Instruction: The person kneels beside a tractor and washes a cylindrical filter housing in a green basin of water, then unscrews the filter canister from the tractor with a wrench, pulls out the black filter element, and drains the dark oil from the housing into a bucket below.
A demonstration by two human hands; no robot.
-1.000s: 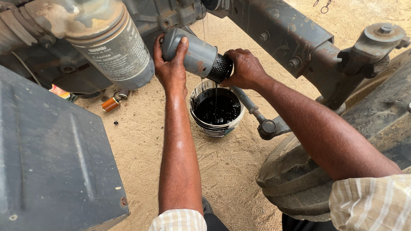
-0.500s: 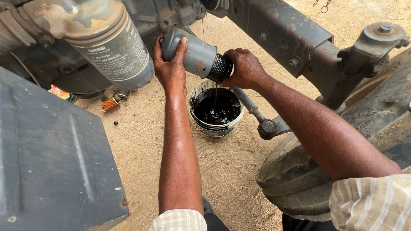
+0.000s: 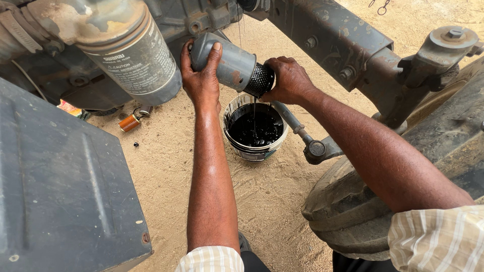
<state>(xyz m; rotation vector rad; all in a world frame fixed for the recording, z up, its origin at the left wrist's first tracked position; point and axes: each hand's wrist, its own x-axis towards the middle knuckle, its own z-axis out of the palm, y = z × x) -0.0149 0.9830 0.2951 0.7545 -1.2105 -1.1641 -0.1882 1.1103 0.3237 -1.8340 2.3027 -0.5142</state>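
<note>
Almost nothing changes between the older pictures and this one. The person still holds the gray filter can (image 3: 229,64) tipped on its side in the upper middle of the frame. The left hand (image 3: 201,80) stays wrapped around the closed end of the can, with the fingers curled tight over it. The right hand (image 3: 287,80) still grips the black end with the little holes. Both hands hold firm, just as they did a moment ago. A thin line of dark oil runs down from the can into the white bucket (image 3: 254,128), which sits right under it on the sandy ground (image 3: 166,171) in the middle of the frame. The bucket is already full of black oil. The can sits at the same tilt as before, so the oil keeps dripping out slowly. The big dirty filter (image 3: 128,55) at the upper left hangs in the same place, and the small orange part (image 3: 130,122) still lies on the sand below it.
</note>
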